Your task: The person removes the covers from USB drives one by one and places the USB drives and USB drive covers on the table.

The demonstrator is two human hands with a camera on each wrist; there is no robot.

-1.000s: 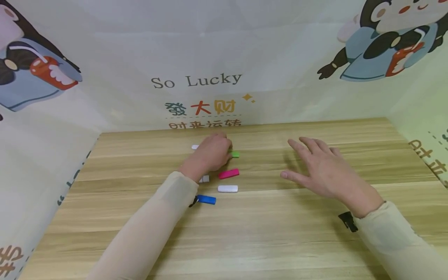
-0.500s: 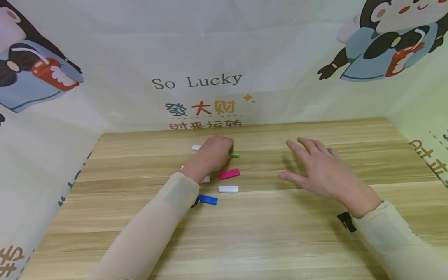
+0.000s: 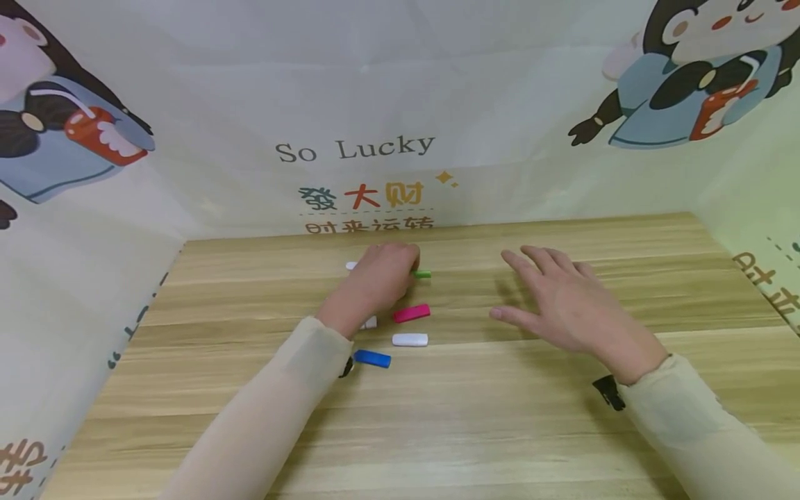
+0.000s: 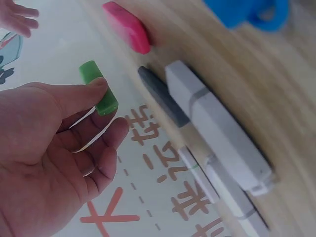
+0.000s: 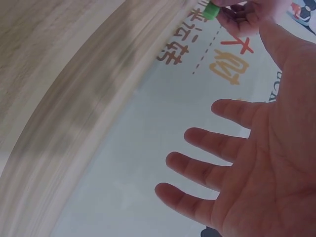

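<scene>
My left hand (image 3: 378,278) pinches a small green pen cap (image 4: 90,72) between thumb and index finger, with the other fingers curled loosely. In the head view only an end of this cap shows past the fingers. Below the hand lies a pink cap (image 3: 412,313), with a short white piece (image 3: 410,339) and a blue cap (image 3: 372,358) nearer to me. White pen bodies (image 4: 222,128) and a dark grey piece (image 4: 163,96) lie beside the hand, largely covered by it from above. My right hand (image 3: 569,305) hovers over the table at the right, fingers spread, holding nothing.
The wood-grain table (image 3: 475,417) ends at a printed white cloth backdrop (image 3: 500,139), which also rises on both sides. A black strap piece (image 3: 609,392) hangs at my right cuff.
The green cap has turned slightly in my left fingers and shows a thinner side. My right hand has drifted a little to the left. The loose pieces keep their arrangement.
</scene>
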